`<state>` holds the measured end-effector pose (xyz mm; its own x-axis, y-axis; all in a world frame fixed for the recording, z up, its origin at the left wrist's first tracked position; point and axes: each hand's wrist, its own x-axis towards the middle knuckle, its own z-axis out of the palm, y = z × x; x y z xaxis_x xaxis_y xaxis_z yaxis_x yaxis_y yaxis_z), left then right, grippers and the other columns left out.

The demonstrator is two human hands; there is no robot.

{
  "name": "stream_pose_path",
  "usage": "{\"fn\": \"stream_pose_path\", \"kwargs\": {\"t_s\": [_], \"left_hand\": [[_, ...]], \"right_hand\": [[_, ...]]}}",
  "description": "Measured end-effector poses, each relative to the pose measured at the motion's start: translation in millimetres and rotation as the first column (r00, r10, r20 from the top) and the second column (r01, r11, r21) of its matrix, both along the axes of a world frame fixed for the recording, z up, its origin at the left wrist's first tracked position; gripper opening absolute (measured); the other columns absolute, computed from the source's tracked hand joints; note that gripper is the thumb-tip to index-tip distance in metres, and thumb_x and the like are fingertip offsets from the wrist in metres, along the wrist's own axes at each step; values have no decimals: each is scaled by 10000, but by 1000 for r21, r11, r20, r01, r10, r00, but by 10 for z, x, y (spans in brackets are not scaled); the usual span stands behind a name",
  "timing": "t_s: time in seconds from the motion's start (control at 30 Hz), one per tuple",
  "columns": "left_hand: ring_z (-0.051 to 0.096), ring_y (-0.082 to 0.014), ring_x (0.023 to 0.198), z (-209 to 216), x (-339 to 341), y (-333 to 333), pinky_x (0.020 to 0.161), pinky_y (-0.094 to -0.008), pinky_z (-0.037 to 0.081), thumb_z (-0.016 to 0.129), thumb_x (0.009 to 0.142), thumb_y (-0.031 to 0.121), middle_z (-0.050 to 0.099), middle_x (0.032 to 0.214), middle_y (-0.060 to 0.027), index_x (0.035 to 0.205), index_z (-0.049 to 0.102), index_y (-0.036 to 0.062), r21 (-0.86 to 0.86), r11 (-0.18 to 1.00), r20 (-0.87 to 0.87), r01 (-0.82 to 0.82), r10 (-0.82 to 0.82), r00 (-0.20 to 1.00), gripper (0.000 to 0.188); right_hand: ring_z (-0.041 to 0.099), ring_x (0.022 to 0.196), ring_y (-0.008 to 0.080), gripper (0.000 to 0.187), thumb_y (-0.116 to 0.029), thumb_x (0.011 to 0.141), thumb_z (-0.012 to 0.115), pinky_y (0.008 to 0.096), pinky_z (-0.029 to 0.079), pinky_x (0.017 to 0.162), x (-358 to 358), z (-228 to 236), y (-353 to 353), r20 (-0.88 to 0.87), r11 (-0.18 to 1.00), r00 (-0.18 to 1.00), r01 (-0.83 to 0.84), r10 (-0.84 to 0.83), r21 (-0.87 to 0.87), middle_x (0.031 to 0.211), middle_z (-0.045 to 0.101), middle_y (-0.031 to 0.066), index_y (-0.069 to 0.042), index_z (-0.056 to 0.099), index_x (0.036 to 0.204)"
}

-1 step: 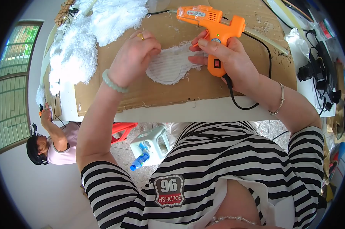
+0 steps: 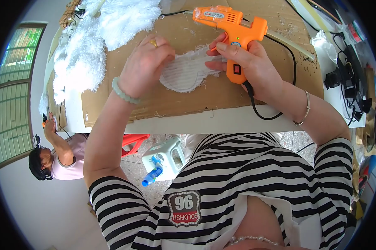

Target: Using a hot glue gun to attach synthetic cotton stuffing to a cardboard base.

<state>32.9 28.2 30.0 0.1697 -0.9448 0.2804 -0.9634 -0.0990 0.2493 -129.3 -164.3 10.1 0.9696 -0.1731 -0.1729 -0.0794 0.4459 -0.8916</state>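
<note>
My right hand (image 2: 254, 62) is wrapped round the handle of an orange hot glue gun (image 2: 237, 46), its fingers by the trigger. The gun's nozzle points to the far left, and a small green light shows on its body. Below and left of the gun, a piece of white ribbed cloth (image 2: 186, 75) with frayed edges lies on brown cardboard (image 2: 154, 106). My left hand (image 2: 148, 58) is at the cloth's left edge with fingers curled together. What those fingertips pinch, if anything, is hidden behind the hand.
Fluffy white yarn material (image 2: 81, 58) is heaped at the far left. The gun's black cord (image 2: 295, 71) loops on the right, near a black power strip (image 2: 348, 79). A co-worker (image 2: 65, 156) is at the left. A white jug (image 2: 165, 156) and red stool (image 2: 134, 142) stand below the table.
</note>
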Motion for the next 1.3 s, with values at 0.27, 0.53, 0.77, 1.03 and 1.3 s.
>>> {"fn": "stream_pose_path", "kwargs": {"t_s": [0.27,0.53,0.77,1.03,1.3], "left_hand": [[574,-261,884,85,-72,141,809,-374,456,673,690,38,597,873,-55,841,623,46,-48,995,322,90,-69,944,159],[576,-290,882,79,-263,46,839,-403,442,727,712,150,614,925,-94,941,650,37,-170,984,113,-47,67,991,267],[591,-306,918,62,-594,-2,860,-423,437,729,720,173,639,953,-108,999,627,24,-29,999,83,-22,24,996,332],[609,-311,848,-28,-608,32,802,-363,476,637,840,129,644,862,-124,1007,625,15,-160,923,-486,-351,236,841,203],[585,-288,707,-95,-446,-209,749,-379,466,625,804,55,635,776,-126,885,661,19,-194,911,-148,-364,340,929,95]], "right_hand": [[584,1018,211,256,-214,918,577,369,515,882,4,13,10,-14,1000,1000,3,-3,-17,1064,574,80,-27,511,1079],[588,1009,189,225,-196,920,574,357,520,869,11,-6,25,-19,1000,1000,19,-19,-11,1038,585,69,-25,527,1059],[591,990,173,239,-199,912,588,328,515,856,3,44,24,-54,1000,998,-12,13,8,1035,587,62,-26,531,1068],[591,1001,181,256,-197,907,599,323,512,861,23,-56,9,-18,999,1000,-2,2,36,1047,590,70,-26,531,1085],[599,1000,188,248,-184,912,589,326,521,850,22,-11,13,-41,999,999,13,-12,40,1038,598,70,-18,528,1086]]}}
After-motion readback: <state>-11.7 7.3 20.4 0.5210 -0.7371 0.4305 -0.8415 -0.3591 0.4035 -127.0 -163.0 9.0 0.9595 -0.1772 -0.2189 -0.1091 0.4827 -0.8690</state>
